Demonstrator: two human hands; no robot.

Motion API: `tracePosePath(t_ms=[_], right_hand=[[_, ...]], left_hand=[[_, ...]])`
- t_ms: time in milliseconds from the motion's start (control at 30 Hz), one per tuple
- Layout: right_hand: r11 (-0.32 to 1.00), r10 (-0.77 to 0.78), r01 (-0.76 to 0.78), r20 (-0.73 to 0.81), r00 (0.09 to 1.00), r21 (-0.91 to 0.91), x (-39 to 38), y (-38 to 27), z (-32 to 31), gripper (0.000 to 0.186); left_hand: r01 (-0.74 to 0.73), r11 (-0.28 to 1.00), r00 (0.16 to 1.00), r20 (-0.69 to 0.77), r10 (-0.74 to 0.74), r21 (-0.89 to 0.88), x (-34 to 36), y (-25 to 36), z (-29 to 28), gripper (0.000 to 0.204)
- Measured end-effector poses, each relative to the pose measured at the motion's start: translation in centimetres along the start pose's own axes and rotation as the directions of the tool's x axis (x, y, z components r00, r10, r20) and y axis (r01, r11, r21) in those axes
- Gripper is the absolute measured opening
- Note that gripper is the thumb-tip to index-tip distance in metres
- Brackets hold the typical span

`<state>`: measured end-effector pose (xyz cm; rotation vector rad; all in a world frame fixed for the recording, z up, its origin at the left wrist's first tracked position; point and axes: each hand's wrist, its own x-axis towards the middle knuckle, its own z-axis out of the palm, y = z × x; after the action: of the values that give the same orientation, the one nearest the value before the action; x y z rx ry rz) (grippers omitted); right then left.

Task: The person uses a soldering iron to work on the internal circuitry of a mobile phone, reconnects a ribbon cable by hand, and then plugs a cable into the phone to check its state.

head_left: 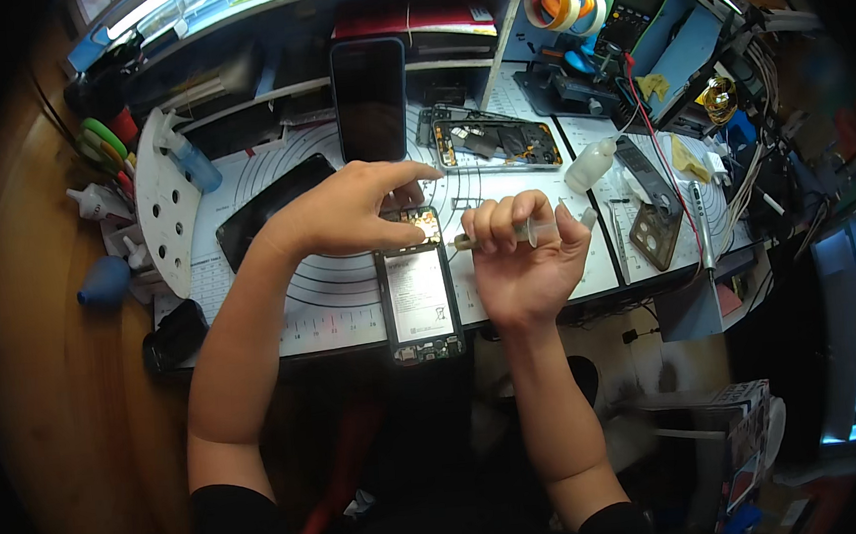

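Observation:
An opened phone [418,297] lies upright on the mat in front of me, its back off. A white battery [419,292] fills its middle, with bare circuitry at both ends. Over its upper end is my left hand [345,211], thumb and index finger spread apart. The thumb reaches the upper circuit board [429,229] and seems to touch it. My right hand [527,265] is closed around a clear syringe [537,233], just right of the phone. The syringe's narrow end points left toward the board; fingers partly hide its barrel.
A dark phone [370,97] stands upright behind my left hand; another dark device [260,211] lies to its left. Farther back rests an opened phone frame [499,143]. A squeeze bottle [591,166], a brown phone case [656,236] and red cable [648,118] are on the right.

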<state>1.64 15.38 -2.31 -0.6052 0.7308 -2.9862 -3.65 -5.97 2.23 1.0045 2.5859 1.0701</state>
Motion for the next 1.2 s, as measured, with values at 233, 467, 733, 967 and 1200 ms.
tracePosePath(t_ms=[233, 467, 733, 967, 1200], right_hand=[[0.985, -0.097, 0.103, 0.048, 0.994, -0.141, 0.0, 1.6, 0.6, 0.035], [0.957, -0.144, 0.177, 0.15, 0.978, -0.232, -0.5, 1.8, 0.3, 0.037], [0.946, -0.091, 0.143, 0.186, 0.978, -0.29, -0.3, 2.1, 0.4, 0.036], [0.9, -0.075, 0.131, 0.148, 0.986, -0.416, -0.3, 2.2, 0.9, 0.029], [0.925, -0.092, 0.152, 0.183, 0.979, -0.348, -0.1, 2.1, 0.5, 0.032]], left_hand=[[-0.088, 0.992, 0.992, -0.082, 0.095, 0.09, 0.0, -1.4, 1.5, 0.077], [-0.08, 0.997, 0.993, -0.087, 0.081, 0.012, 0.7, -1.7, 1.6, 0.07], [-0.073, 0.997, 0.994, -0.076, 0.075, 0.037, 0.7, -2.0, 1.6, 0.068], [-0.048, 0.997, 0.997, -0.052, 0.052, 0.064, 0.4, -1.5, 1.4, 0.07], [-0.019, 0.993, 0.999, -0.027, 0.022, 0.118, 0.8, -1.2, 1.2, 0.071]])
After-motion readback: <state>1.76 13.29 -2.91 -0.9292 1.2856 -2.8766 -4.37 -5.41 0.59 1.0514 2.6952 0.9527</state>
